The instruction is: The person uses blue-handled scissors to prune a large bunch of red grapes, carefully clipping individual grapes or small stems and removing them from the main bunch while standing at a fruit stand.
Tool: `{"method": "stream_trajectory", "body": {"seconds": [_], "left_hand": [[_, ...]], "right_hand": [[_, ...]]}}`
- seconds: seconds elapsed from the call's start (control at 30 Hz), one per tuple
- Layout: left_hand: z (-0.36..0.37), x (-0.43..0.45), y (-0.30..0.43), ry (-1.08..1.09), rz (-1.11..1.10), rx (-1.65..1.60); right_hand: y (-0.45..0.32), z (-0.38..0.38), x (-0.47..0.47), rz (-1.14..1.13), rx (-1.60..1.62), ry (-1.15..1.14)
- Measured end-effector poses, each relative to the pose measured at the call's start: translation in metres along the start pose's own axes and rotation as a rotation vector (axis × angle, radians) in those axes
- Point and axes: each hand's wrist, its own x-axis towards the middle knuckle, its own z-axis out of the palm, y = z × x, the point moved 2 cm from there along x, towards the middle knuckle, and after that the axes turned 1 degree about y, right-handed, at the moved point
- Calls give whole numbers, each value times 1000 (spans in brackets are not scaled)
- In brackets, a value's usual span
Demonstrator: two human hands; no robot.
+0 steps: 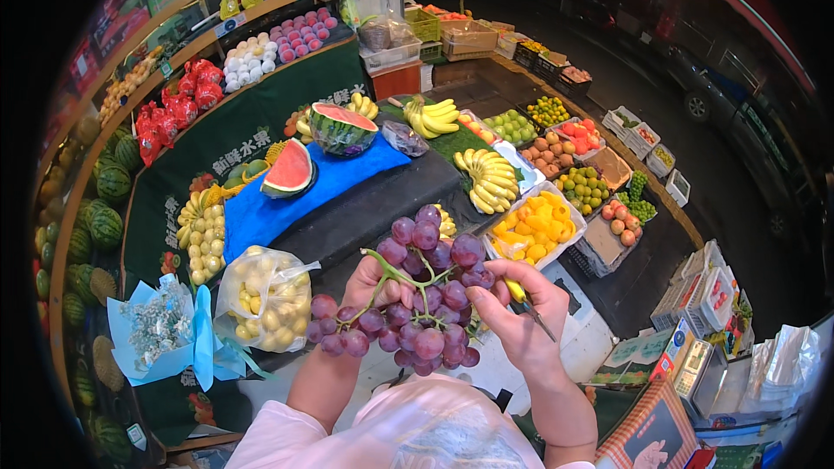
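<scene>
A large bunch of purple-red grapes (427, 299) with green stems is held up before my chest. My left hand (374, 283) grips the bunch from behind, its thumb against the stem at the upper left. My right hand (524, 306) touches a grape at the bunch's right edge with thumb and forefinger. In the same hand lie small snips with a yellow handle (516, 290), their metal tip pointing down to the right. Some of my left fingers are hidden behind the grapes.
Left of my hands are a clear bag of yellow-green fruit (264, 299) and a blue-wrapped bouquet (159, 329). Ahead, cut watermelon (287, 169) rests on blue cloth (339, 176). Bananas (488, 179) and a tray of yellow fruit pieces (537, 225) stand ahead to the right. A scale (710, 374) is at lower right.
</scene>
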Motion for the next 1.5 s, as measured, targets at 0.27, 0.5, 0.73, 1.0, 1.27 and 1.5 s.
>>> {"method": "stream_trajectory", "body": {"seconds": [0.27, 0.5, 0.73, 1.0, 1.27, 1.5], "left_hand": [[-10, -17, 3, 58, -15, -14], [-10, -36, 14, 183, -14, 247], [-18, -48, 20, 228, 25, 348], [-42, -59, 14, 261, 131, 458], [-52, -70, 13, 316, 75, 492], [-55, -73, 12, 367, 135, 577]], "right_hand": [[-4, -16, -7, 18, -42, -155], [-27, -24, -35, 743, 447, -390], [-16, 4, -18, 1000, 414, -477], [-1, 28, -12, 1005, 382, -515], [7, 43, -12, 1032, 403, -501], [18, 50, -10, 1045, 404, -490]]}}
